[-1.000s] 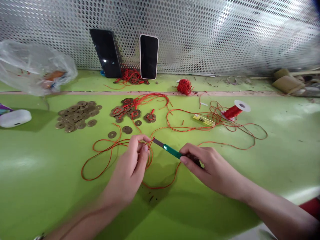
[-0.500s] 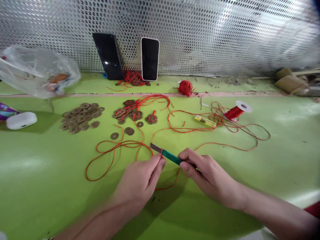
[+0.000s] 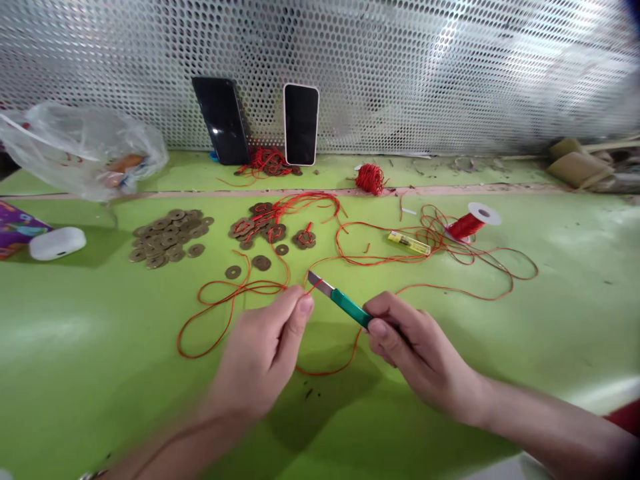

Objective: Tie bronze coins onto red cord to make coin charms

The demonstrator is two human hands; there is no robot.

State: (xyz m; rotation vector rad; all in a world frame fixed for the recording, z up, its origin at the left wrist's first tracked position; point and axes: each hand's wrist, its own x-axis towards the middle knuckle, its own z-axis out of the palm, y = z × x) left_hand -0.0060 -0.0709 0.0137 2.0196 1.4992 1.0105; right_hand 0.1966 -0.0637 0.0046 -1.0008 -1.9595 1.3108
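Note:
My right hand (image 3: 420, 347) is closed around the green handle of a utility knife (image 3: 350, 308), its metal blade pointing up and to the left. My left hand (image 3: 265, 350) pinches a thin red cord (image 3: 314, 287) between thumb and forefinger. A short stretch of that cord runs from the fingertips onto the blade and touches it. More cord lies in loose loops on the green table (image 3: 125, 360), to the left of and below the hands. Holed coins (image 3: 173, 237) form a pile at the left, and several coins tied with red cord (image 3: 260, 223) lie beyond my hands.
A spool of red cord (image 3: 467, 227) stands at the right, with a yellow lighter (image 3: 409, 243) beside tangled loops. Two phones (image 3: 220, 123) lean on the perforated metal panel (image 3: 400, 80). A red cord ball (image 3: 371, 179), plastic bag (image 3: 80, 150) and white case (image 3: 58, 244) lie around.
My left hand has moved left and slightly up, drawing the cord away from the handle end onto the blade. The knife has shifted slightly right. The camera view has shifted a little.

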